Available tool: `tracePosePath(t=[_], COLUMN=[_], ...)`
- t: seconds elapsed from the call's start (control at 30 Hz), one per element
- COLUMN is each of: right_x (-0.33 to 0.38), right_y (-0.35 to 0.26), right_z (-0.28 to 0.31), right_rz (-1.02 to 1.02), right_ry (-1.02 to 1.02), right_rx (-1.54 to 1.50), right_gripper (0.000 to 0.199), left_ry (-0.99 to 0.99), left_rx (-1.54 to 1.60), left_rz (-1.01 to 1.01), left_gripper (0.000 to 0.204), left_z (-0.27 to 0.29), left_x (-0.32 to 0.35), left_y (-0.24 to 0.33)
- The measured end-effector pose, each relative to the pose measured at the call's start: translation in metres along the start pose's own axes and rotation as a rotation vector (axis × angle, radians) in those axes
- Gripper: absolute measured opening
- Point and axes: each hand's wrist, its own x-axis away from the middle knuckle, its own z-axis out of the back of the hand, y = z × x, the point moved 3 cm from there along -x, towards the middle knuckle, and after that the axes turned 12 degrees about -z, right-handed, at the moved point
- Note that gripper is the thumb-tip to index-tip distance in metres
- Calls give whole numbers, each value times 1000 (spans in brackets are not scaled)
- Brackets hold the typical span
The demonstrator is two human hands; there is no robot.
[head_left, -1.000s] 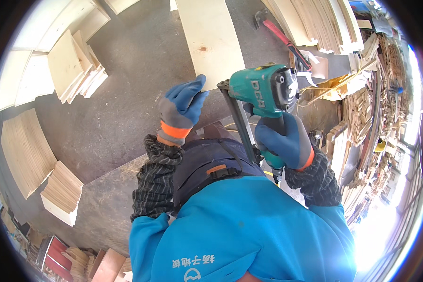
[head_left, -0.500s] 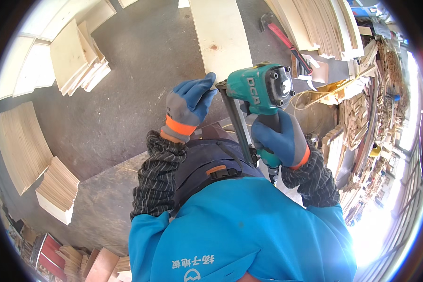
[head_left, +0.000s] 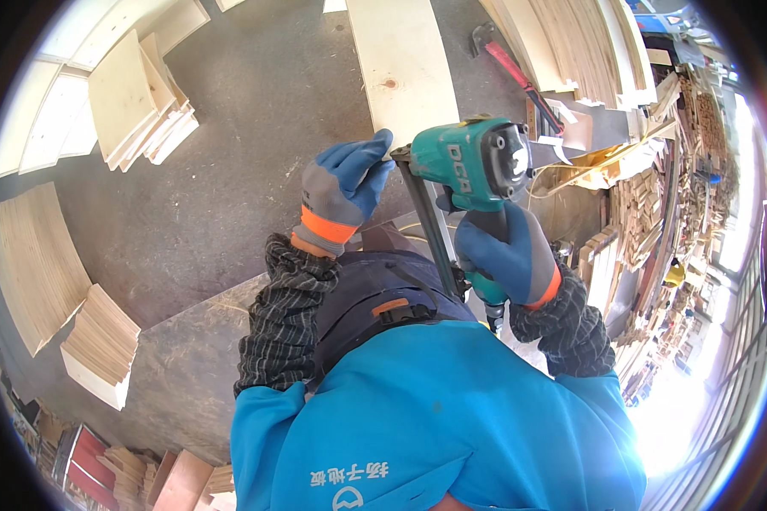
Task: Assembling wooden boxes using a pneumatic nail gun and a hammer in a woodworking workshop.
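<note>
My right hand [head_left: 511, 251], in a blue and grey glove with an orange cuff, is wrapped round the handle of a teal pneumatic nail gun [head_left: 460, 162]. The gun's nose rests at the near end of a long, pale wooden board [head_left: 405, 72] that has a small knot. At the board's near left corner, my gloved left hand [head_left: 343, 187] has its fingers closed on the edge, close beside the nose. Its thumb and the underside of the board end are partly hidden. The gun's dark magazine [head_left: 430, 226] slants back towards my waist.
A red-handled hammer [head_left: 511, 68] lies right of the board, beside a tall stack of boards [head_left: 571, 47]. More board stacks stand at the left [head_left: 38, 264] and upper left [head_left: 132, 98]. A yellow hose [head_left: 562, 175] runs at the right, before piled timber [head_left: 648, 204].
Both hands keep their holds on the board and the nail gun. The gun's head has dipped very slightly, and the surroundings have shifted a little to the left in view.
</note>
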Motion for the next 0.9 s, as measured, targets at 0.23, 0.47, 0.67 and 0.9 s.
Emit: tracePosePath(t=[0.23, 0.47, 0.67, 0.9], right_x=[9, 6, 2, 3], right_y=[7, 11, 15, 11], right_z=[18, 21, 24, 20], right_rz=[4, -23, -24, 47], right_ry=[59, 52, 29, 42], right_rx=[-47, -96, -16, -96], right_gripper=[31, 34, 35, 34], left_ry=[28, 23, 29, 35], left_rx=[8, -17, -3, -2], left_rz=[13, 5, 11, 21], left_gripper=[35, 34, 35, 33], left_z=[-1, -3, -2, -4], left_x=[-1, -3, -4, -4], left_y=[1, 2, 3, 2])
